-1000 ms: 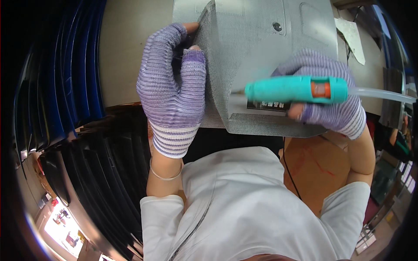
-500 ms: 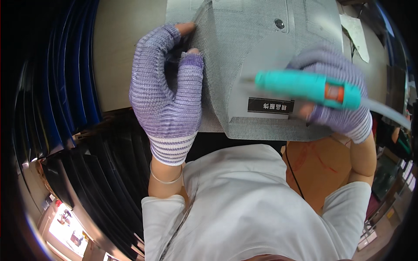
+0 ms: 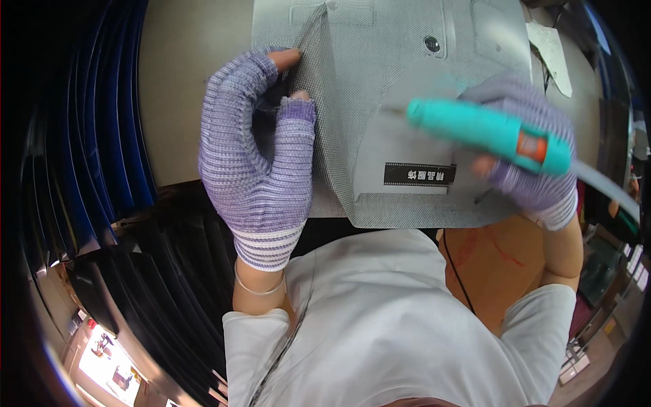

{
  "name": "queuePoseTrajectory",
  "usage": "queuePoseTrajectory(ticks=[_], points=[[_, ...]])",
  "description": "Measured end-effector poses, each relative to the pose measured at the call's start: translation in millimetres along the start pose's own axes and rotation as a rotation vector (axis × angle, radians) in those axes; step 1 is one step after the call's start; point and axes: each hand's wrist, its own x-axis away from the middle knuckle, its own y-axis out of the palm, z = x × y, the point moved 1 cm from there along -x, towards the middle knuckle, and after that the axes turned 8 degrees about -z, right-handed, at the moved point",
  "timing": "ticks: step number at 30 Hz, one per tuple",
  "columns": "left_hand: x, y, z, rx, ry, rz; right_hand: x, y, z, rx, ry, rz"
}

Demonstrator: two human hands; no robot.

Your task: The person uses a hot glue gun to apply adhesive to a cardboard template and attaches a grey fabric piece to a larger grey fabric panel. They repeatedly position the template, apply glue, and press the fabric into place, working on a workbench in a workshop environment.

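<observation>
Matt, ribbed knit cloth covered the left hand [image 3: 261, 152] and the right hand [image 3: 546, 112]. The teal glue gun [image 3: 468, 124] looked like smooth plastic. The grey sheet [image 3: 366, 61] had a rough, woven-looking face; its round black stud [image 3: 432, 44] shone. Far left, blue panels [image 3: 125, 115] gleamed. Near, the white shirt [image 3: 380, 305] was soft, matt cloth.

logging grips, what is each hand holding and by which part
Right hand: the teal glue gun, by its rear body. Left hand: touches the grey sheet's raised fold; whether it pinches cannot be told.
</observation>
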Motion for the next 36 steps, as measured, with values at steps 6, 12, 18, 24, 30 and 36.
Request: queuePoseTrajectory(ticks=[6, 12, 18, 24, 30, 36], points=[[-1, -1, 6, -0.036, -0.052, -0.015, 3, 11, -9, 0.311, -0.122, -0.026], [0, -2, 6, -0.026, -0.067, -0.02, 3, -6, -1, -0.016, 0.247, 0.086], [-4, 0, 4, 0.001, -0.035, 0.006, 1, 4, -8, 0.225, -0.093, -0.032], [0, -2, 6, -0.029, -0.065, -0.035, 12, 2, 4, -0.099, 0.227, 0.068], [-3, 2, 4, 0.022, -0.011, 0.007, 14, -11, 9, -0.029, 0.211, 0.114], [-1, 1, 5, -0.037, -0.024, -0.003, 10, -3, -5, 0.324, 0.094, -0.042]])
